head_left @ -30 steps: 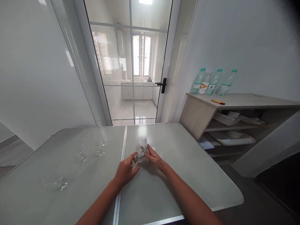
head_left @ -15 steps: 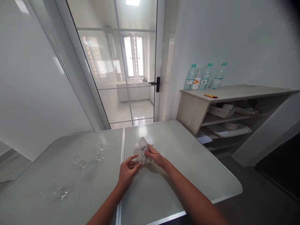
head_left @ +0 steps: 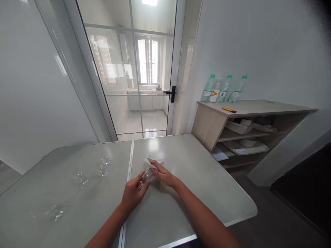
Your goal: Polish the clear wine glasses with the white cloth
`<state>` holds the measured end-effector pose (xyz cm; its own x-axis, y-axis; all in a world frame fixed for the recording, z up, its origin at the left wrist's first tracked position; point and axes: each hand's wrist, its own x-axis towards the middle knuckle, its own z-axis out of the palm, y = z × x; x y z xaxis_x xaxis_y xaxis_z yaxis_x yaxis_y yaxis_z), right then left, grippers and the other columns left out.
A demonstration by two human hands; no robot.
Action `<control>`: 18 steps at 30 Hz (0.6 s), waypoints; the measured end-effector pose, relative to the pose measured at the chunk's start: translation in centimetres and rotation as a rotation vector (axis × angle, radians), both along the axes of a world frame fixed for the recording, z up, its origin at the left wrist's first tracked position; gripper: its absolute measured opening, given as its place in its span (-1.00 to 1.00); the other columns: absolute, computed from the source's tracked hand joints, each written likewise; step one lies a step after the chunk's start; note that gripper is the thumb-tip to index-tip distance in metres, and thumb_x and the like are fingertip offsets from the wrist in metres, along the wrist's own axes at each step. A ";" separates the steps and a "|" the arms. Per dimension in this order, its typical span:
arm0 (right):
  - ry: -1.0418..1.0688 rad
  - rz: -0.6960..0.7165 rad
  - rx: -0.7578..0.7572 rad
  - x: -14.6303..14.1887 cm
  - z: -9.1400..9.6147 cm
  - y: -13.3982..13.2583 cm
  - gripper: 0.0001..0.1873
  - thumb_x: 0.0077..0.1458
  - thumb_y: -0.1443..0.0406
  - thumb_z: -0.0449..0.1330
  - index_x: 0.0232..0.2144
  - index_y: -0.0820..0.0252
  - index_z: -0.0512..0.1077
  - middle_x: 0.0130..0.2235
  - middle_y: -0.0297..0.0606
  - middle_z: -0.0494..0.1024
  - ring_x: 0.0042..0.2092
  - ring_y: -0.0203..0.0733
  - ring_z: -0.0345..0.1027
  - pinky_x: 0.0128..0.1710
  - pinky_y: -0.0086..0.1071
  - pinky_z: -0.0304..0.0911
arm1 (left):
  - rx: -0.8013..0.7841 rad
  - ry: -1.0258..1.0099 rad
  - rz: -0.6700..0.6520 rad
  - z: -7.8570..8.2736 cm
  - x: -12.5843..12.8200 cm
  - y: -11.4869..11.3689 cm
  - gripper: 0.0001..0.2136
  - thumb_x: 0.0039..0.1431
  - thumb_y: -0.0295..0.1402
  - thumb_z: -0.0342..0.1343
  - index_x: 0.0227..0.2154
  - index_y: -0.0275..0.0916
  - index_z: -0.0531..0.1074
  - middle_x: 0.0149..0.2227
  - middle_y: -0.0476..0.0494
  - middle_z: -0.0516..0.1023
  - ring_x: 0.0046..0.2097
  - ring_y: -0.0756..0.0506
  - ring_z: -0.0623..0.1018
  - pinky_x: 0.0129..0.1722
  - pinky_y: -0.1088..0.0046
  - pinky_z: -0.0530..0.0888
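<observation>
My left hand is closed around a clear stemmed glass, which is tilted above the table. My right hand grips a pale cloth and presses it against the glass's upper part. The cloth and fingers hide much of the bowl. Further left on the table, more clear stemmed glasses stand or lie: one upright near the middle, a small group behind it, and one nearer the front. Their outlines are faint.
A grey-green table with a metal seam spans the foreground. At the right stands a wooden shelf unit with plastic bottles and a yellow-red cutter on top. A glazed door is behind the table.
The view has shifted slightly right. My right hand has moved over the cloth, which is now bunched and folded differently around the glass. My left hand keeps hold of the glass.
</observation>
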<state>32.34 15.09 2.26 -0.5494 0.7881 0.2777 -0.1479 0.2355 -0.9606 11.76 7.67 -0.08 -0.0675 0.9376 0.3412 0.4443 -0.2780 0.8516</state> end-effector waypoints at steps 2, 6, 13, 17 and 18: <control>0.007 -0.019 -0.052 -0.4 -0.3 -0.1 -0.45 0.29 -0.04 0.21 0.24 -0.01 0.43 0.17 -0.25 0.51 0.20 -0.06 0.32 0.24 -0.21 0.18 | 0.086 0.104 0.025 -0.2 0.0 -0.2 -0.49 0.11 -0.07 0.32 0.09 -0.17 0.59 -0.46 -0.09 0.60 -0.54 0.02 0.36 -0.40 0.46 0.41; 0.044 -0.034 -0.123 -0.4 -0.6 0.1 -0.39 0.26 -0.07 0.23 0.24 0.04 0.43 0.15 -0.23 0.52 0.20 -0.06 0.30 0.23 -0.22 0.19 | -0.069 -0.107 -0.039 0.0 0.6 -0.1 -0.46 0.04 -0.06 0.38 0.06 -0.18 0.60 -0.42 -0.10 0.63 -0.54 0.01 0.40 -0.48 0.48 0.36; 0.012 0.001 0.074 -0.2 0.1 0.0 -0.56 0.32 -0.02 0.16 0.09 0.07 0.48 -0.19 -0.32 0.49 -0.16 -0.16 0.30 -0.08 -0.34 0.25 | -0.490 -0.660 -0.179 0.7 0.8 1.1 -0.34 -0.11 -0.04 0.48 0.03 -0.35 0.59 -0.51 -0.06 0.55 -0.65 0.15 0.18 -0.64 0.56 0.09; -0.161 -0.092 0.338 -0.1 0.0 -0.6 -0.70 0.34 0.08 0.12 -0.04 0.05 0.53 -0.24 -0.29 0.52 -0.19 -0.10 0.29 0.10 -0.18 0.14 | -0.633 -0.792 -0.289 0.8 0.3 1.1 -0.44 -0.02 -0.08 0.45 -0.02 -0.33 0.60 -0.45 -0.06 0.55 -0.66 0.19 0.15 -0.64 0.58 0.04; -0.171 -0.133 0.363 -0.1 -0.1 -0.6 -0.71 0.32 0.09 0.15 -0.05 0.05 0.54 -0.24 -0.28 0.54 -0.19 -0.08 0.31 0.16 -0.13 0.09 | -0.628 -0.788 -0.302 0.7 0.3 1.1 -0.44 -0.02 -0.08 0.45 -0.02 -0.34 0.59 -0.44 -0.07 0.55 -0.66 0.19 0.15 -0.64 0.58 0.04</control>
<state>32.25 14.52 2.16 -0.5121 0.7226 0.4643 0.0607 0.5696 -0.8197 12.10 8.74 0.65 0.2067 0.9457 -0.2508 -0.3124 0.3067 0.8991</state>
